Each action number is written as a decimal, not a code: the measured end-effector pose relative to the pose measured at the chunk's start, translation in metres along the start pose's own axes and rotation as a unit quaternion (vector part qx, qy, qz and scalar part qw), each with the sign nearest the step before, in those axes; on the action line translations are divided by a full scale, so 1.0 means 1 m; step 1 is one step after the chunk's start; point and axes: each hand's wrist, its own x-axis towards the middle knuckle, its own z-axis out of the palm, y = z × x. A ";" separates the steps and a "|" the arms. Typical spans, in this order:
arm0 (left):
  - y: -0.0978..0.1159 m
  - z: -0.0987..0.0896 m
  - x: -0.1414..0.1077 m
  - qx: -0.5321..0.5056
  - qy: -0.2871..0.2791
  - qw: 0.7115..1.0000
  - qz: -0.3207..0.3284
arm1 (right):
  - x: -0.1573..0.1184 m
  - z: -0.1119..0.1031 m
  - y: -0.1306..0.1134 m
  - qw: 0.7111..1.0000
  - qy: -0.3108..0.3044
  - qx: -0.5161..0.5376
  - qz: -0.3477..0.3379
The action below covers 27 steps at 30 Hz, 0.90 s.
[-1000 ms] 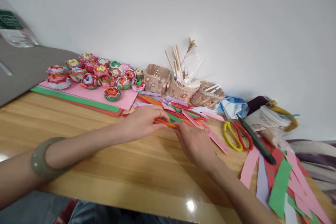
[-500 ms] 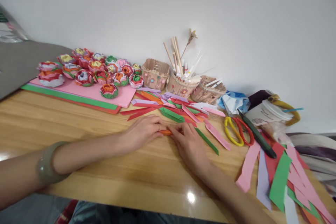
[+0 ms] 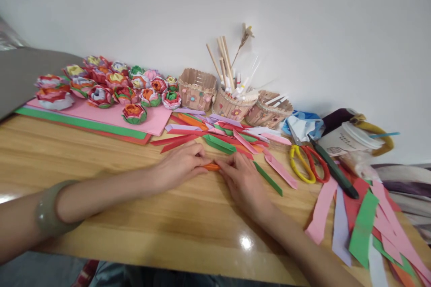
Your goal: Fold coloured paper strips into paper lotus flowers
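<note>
A small folded orange paper strip (image 3: pixel 211 167) lies between my hands just above the table. My left hand (image 3: pixel 183 166), with a pale bangle on the wrist, pinches its left end. The fingers of my right hand (image 3: pixel 242 179) close on its right end. Beyond my hands is a loose pile of folded strips in several colours, among them a green one (image 3: pixel 220 144) and a pink one (image 3: pixel 281 171). A thin green strip (image 3: pixel 268 178) rests beside my right hand.
Paper flowers (image 3: pixel 134 113) sit on stacked coloured sheets (image 3: pixel 158 121) at the left. Decorated baskets (image 3: pixel 197 92) stand by the wall. Scissors (image 3: pixel 314 166), a dark green cutter (image 3: pixel 336 172), a white cup (image 3: pixel 350 140) and uncut strips (image 3: pixel 363 228) are on the right.
The view has shifted slightly. My fingers have spread a little along the orange strip, showing more of it between them; both hands still hold it.
</note>
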 end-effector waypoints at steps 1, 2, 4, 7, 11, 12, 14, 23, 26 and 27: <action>-0.002 -0.001 -0.001 -0.001 -0.003 1.000 -0.003 | 0.000 0.000 0.000 1.000 0.002 -0.001 -0.005; -0.004 -0.003 -0.004 -0.003 -0.005 1.000 -0.010 | 0.001 0.000 0.001 1.000 0.004 -0.002 -0.010; -0.007 -0.007 -0.010 -0.008 0.005 0.999 -0.043 | 0.000 0.001 0.001 1.000 0.007 -0.004 -0.017; -0.009 -0.010 -0.019 -0.017 0.020 0.997 -0.072 | -0.001 0.002 0.002 1.000 0.007 -0.001 -0.010; -0.008 -0.010 -0.022 0.002 0.029 0.999 -0.036 | 0.000 0.003 0.002 1.000 0.004 0.018 0.001; -0.007 -0.010 -0.021 0.009 0.024 0.999 -0.025 | 0.000 0.003 0.003 1.000 0.003 0.021 0.003; -0.005 -0.011 -0.018 0.019 0.012 1.000 -0.002 | 0.001 0.003 0.003 1.000 0.001 0.026 0.006; 0.000 -0.002 -0.002 -0.010 0.019 0.998 0.050 | 0.002 -0.001 0.005 0.999 -0.008 0.048 0.019; -0.002 -0.001 0.000 -0.043 0.032 0.998 0.037 | 0.000 -0.004 0.008 0.996 -0.019 0.088 0.028; -0.002 -0.001 0.000 -0.052 0.031 0.998 0.033 | -0.001 -0.004 0.009 0.994 -0.017 0.102 0.027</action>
